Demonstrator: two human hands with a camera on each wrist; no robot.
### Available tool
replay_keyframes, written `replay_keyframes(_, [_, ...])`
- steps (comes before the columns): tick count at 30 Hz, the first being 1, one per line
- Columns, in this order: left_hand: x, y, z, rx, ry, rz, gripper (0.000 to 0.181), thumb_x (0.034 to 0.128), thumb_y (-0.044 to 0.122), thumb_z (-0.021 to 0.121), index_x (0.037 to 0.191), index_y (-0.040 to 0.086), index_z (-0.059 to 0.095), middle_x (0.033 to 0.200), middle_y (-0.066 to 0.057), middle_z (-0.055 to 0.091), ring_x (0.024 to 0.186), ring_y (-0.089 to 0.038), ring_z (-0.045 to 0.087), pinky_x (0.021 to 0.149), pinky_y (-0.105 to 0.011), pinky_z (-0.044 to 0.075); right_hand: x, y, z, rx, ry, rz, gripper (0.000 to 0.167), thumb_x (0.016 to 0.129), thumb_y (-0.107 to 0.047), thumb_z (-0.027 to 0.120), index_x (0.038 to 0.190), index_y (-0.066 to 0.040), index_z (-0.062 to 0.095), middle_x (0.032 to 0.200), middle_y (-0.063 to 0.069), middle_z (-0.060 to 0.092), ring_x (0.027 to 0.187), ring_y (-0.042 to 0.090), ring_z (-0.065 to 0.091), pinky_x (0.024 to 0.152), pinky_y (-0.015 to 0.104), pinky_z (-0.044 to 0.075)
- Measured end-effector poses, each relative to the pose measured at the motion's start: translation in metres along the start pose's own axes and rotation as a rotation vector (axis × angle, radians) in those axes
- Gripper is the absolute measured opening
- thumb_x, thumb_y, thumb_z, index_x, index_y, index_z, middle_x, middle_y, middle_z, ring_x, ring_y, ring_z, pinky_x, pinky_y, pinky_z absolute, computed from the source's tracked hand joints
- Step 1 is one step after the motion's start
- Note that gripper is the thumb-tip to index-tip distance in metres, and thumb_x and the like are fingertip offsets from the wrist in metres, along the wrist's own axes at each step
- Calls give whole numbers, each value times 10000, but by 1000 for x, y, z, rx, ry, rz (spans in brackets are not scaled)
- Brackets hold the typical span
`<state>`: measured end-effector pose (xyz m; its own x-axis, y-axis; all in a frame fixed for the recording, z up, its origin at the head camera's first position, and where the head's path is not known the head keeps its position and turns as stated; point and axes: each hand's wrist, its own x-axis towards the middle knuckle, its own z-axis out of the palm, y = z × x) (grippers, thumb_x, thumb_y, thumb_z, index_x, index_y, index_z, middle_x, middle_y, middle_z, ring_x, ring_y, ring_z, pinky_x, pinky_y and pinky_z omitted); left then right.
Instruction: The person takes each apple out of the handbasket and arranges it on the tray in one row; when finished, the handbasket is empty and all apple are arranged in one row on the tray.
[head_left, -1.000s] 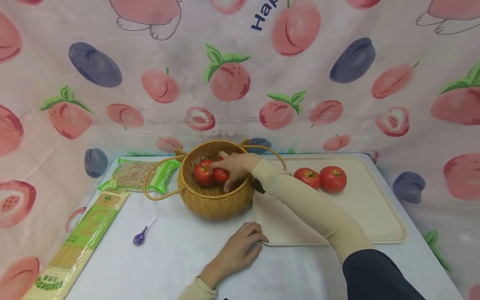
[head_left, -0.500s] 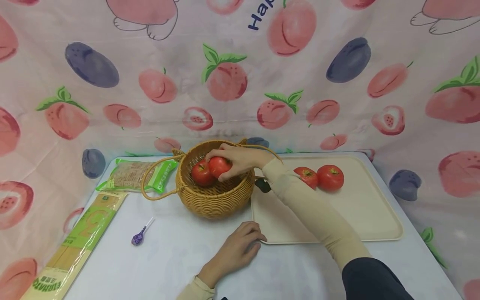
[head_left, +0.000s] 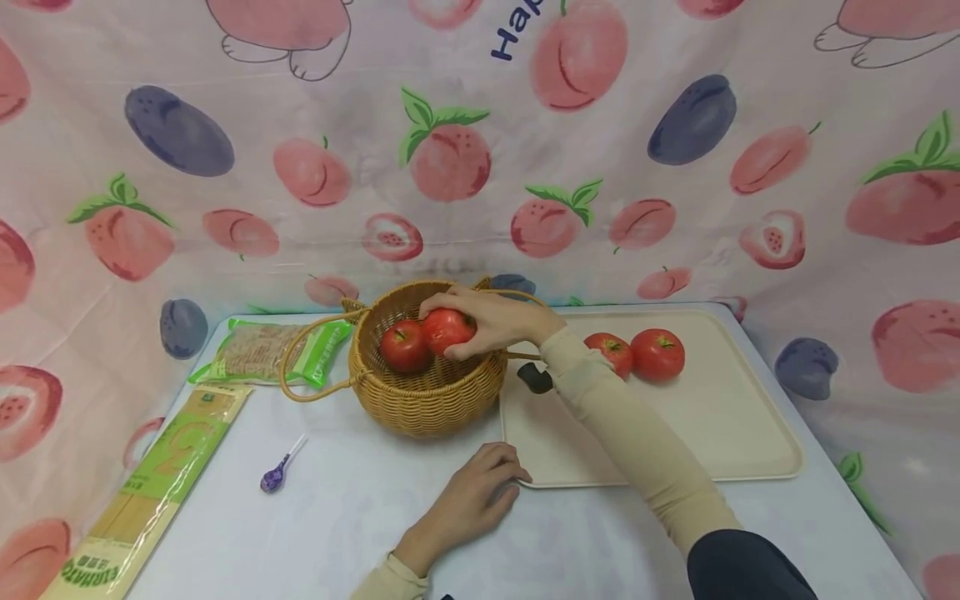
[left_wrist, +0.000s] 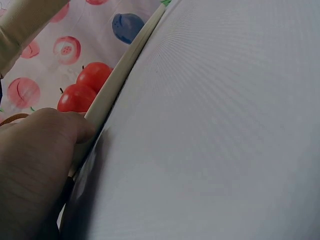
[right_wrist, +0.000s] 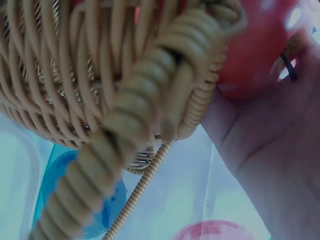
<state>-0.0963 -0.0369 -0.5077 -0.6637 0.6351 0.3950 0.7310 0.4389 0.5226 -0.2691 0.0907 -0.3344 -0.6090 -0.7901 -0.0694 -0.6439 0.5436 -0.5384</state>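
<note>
1 apple [head_left: 405,347] is staying in the basket [head_left: 424,414]; a 2nd apple [head_left: 447,332] is going higher, so it seems to be coming out. The left hand [head_left: 470,497] is resting loosely by the tray [head_left: 723,425]; the right hand [head_left: 504,319] is gripping the 2nd apple.

The white tabletop [head_left: 300,533] in front of me carries a basket [head_left: 423,412], a tray [head_left: 720,433] just to its right and, on my left, a lollipop [head_left: 273,478], a bag [head_left: 258,352] and, nearer me, a packet [head_left: 153,487].

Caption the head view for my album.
Right hand grips a red apple at the mouth of a wicker basket; another apple lies inside.
</note>
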Motion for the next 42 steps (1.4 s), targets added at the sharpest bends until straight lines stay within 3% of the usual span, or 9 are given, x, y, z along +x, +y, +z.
replay_keyframes(8, [0,0,2,-8,-8,-13,171,892,146,608,1028,237,659,1110,99,524,1184,-67,450,1017,-271,427,-10,0,-1,20,96,13,623,790,-524,664,1336,-429,381,1364,-33,385,1108,141,529,891,360,499])
replay_keyframes(17, [1,0,1,-8,-8,-21,179,887,133,610,1023,236,663,1107,106,525,1174,-64,455,1014,-253,423,-22,2,-3,17,200,-3,647,777,-600,641,1346,-436,382,1358,-84,374,1110,131,509,894,408,507])
replay_keyframes(26, [-1,-2,3,11,9,13,181,892,134,610,1035,232,661,1120,85,535,1192,-104,466,1024,-306,440,-41,5,-6,100,323,-38,649,783,-502,690,1351,-419,388,1379,-79,370,1155,148,480,914,444,498])
replay_keyframes(31, [-1,-1,3,9,-6,-16,173,899,154,606,1034,248,658,1126,109,526,1210,-73,450,1045,-288,425,-54,11,-4,137,380,-46,692,779,-408,732,1368,-407,368,1394,-67,379,1199,154,460,933,447,493])
replay_keyframes(42, [-1,-1,1,5,-6,-5,176,898,148,604,1041,235,657,1130,91,532,1209,-105,456,1051,-307,419,-78,27,1,310,428,112,784,746,-356,782,1363,-272,306,1299,31,467,1121,227,525,855,408,546])
